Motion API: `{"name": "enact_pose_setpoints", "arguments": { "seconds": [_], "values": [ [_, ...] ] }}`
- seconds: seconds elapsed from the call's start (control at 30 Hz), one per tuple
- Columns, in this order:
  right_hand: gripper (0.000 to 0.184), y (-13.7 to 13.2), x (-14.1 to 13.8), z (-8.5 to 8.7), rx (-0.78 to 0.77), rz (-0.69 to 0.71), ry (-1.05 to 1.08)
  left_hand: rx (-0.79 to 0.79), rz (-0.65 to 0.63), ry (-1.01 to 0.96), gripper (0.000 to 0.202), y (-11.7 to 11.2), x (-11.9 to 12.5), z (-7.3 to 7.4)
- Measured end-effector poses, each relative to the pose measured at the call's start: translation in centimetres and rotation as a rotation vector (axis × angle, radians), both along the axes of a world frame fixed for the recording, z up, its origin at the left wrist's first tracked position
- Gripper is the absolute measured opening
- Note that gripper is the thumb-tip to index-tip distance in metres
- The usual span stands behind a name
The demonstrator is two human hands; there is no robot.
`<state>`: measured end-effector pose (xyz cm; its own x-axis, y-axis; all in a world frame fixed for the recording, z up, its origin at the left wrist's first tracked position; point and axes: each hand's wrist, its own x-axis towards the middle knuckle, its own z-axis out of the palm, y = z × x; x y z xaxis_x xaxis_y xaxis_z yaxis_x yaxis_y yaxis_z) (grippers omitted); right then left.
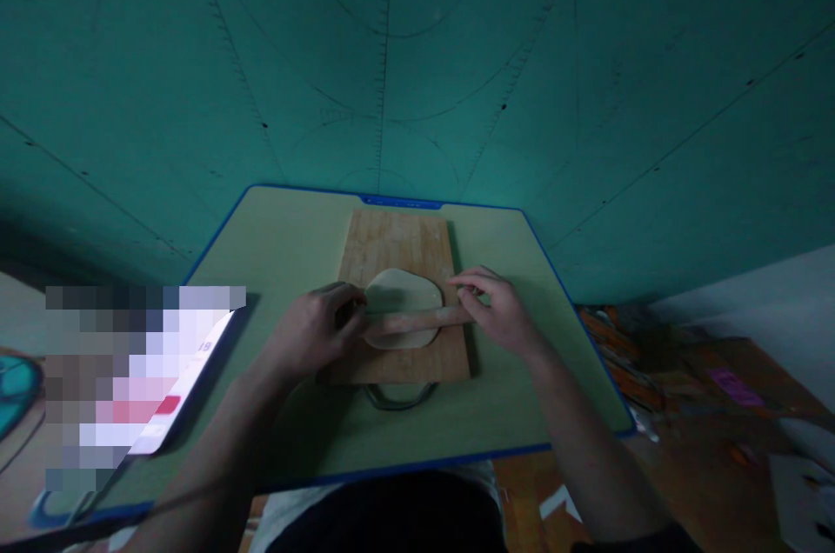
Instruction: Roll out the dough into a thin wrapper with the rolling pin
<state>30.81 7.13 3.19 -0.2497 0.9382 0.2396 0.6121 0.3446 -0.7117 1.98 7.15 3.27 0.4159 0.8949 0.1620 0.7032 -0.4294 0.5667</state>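
A flat oval of pale dough (399,292) lies on a wooden cutting board (397,244). Across the dough rests a wooden rolling pin (417,323), lying left to right. My left hand (313,331) is curled over the pin's left end, fingers closed around it. My right hand (496,309) presses on the pin's right end, fingers bent over it. The board has a dark metal handle (397,398) at its near edge.
The board sits on a pale mat with a blue rim (274,231), on a small table in front of a green wall (417,57). A blurred-out device (140,379) lies at the mat's left. Cluttered floor (718,396) shows at the right.
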Motion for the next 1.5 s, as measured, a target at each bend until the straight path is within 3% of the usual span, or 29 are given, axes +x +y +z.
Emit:
{"name": "enact_pose_setpoints", "arguments": {
  "seconds": [0.1,0.2,0.3,0.43,0.63,0.93,1.23,1.4,1.5],
  "values": [
    [0.019,0.3,-0.2,0.1,-0.043,-0.025,-0.067,-0.010,0.002,0.005,0.023,0.0,0.0,0.1],
    [0.010,1.2,-0.6,0.3,-0.188,-0.042,-0.146,-0.013,-0.004,-0.001,0.023,0.1,0.0,0.2],
    [0.020,2.6,-1.2,0.6,-0.351,-0.065,-0.259,-0.014,0.002,-0.002,0.022,0.1,0.0,0.3],
    [0.028,3.9,-2.1,0.8,-0.405,-0.080,-0.383,-0.024,0.015,0.006,0.022,0.1,0.0,0.2],
    [0.020,4.3,-2.5,1.1,-0.490,-0.098,-0.315,-0.023,0.010,0.023,0.023,0.0,0.0,0.0],
    [0.011,4.5,-2.2,0.8,-0.525,-0.089,-0.172,-0.031,0.005,0.032,0.023,0.0,0.0,0.1],
    [0.008,4.2,-0.6,0.3,-0.537,-0.070,0.113,-0.027,-0.019,0.034,0.026,0.0,0.0,0.0],
    [0.012,4.2,0.2,-0.4,-0.459,0.023,0.152,-0.038,-0.014,0.025,0.025,0.0,0.0,0.0],
    [0.018,4.3,0.5,-0.9,-0.342,0.056,0.071,-0.048,-0.012,0.017,0.025,0.0,0.0,-0.1]
  ]
}}
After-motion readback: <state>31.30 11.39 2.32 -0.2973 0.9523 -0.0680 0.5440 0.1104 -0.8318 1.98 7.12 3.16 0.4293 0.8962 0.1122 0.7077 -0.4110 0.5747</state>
